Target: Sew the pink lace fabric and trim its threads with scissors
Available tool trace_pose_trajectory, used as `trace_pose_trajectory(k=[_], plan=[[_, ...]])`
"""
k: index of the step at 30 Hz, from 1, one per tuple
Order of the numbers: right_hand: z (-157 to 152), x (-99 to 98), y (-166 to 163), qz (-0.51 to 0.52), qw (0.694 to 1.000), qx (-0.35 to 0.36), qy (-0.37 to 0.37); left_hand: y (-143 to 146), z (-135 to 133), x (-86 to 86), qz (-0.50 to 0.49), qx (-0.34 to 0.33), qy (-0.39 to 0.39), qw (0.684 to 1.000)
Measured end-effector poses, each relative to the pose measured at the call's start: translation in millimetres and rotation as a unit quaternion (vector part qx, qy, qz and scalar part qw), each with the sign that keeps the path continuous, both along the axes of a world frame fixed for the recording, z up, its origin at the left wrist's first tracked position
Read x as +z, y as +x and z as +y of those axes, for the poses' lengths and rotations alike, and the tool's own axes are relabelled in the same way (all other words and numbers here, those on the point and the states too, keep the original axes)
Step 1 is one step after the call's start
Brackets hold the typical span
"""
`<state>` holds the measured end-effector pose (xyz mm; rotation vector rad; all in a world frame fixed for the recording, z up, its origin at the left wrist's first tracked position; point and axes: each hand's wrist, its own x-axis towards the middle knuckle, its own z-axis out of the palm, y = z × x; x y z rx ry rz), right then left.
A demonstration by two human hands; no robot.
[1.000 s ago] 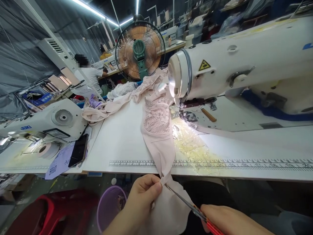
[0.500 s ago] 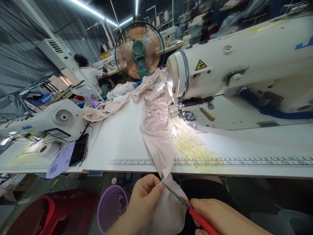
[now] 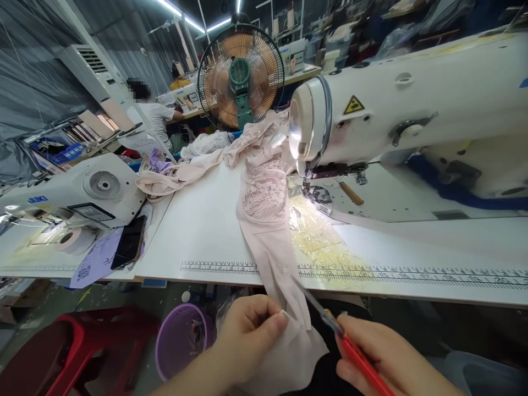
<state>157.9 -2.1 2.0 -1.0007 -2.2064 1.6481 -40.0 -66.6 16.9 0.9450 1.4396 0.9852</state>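
Lace-trimmed garment point(image 3: 266, 234) hanging over the front edge of the table point(image 3: 206, 231), presumably for slack. The left hand point(image 3: 256, 336) pinches its lower cloth between thumb and forefinger, apparently to steady it; the right hand point(image 3: 381, 347) grips red-handled scissors point(image 3: 351, 347), cut off below. Whether the blurred blades point(image 3: 317, 308) touch fabric is unclear.

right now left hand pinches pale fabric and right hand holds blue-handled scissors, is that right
The handle colour is wrong: in the head view, the scissors have a red handle. The left hand does pinch pale fabric, and the right hand holds them.
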Motion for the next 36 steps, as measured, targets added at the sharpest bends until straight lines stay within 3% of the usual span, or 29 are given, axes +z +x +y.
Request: trace_pose_trajectory(k=[3, 5, 8, 11, 14, 16, 19, 22, 26, 31, 36], plan=[[5.4, 14.6, 2.1, 0.033, 0.998, -0.050, 0.013, 8.0, -1.0, -1.1, 0.001, -0.068, 0.031, 0.997], [5.2, 18.4, -1.9, 0.042, 0.998, -0.038, -0.013, 13.4, -1.9, -3.6, -0.009, -0.098, 0.065, 0.993], [3.4, 14.5, -11.7, 0.041, 0.998, -0.014, -0.049, 19.1, -2.5, -6.8, -0.020, -0.124, 0.083, 0.989], [2.6, 8.9, -16.9, 0.022, 0.999, -0.038, -0.033, 20.8, -1.4, -6.0, -0.010, -0.137, 0.082, 0.987], [5.2, 9.5, -10.1, 0.002, 0.999, -0.024, 0.032, 14.9, 0.7, -1.4, 0.098, -0.172, 0.107, 0.974], [8.6, 12.7, 0.6, -0.002, 0.996, -0.033, 0.082, 4.8, 1.6, 2.0, 0.226, -0.215, 0.116, 0.943], [12.8, 18.4, 18.0, -0.027, 0.985, -0.119, 0.122, -16.7, 0.5, 4.7, 0.390, -0.254, 0.108, 0.879], [13.4, 20.6, 28.9, -0.060, 0.968, -0.224, 0.098, -37.3, -2.3, 3.8, 0.442, -0.261, 0.105, 0.852], [13.7, 13.6, 34.4, -0.038, 0.971, -0.230, 0.057, -52.0, -2.6, -1.1, 0.418, -0.259, 0.073, 0.868], [16.1, 4.7, 35.9, -0.020, 0.966, -0.256, 0.027, -56.1, 4.7, -4.0, 0.356, -0.239, -0.023, 0.903], [9.1, 0.4, 51.0, 0.006, 0.957, -0.291, 0.010, -60.4, 9.0, 10.5, 0.333, -0.268, -0.074, 0.901]])
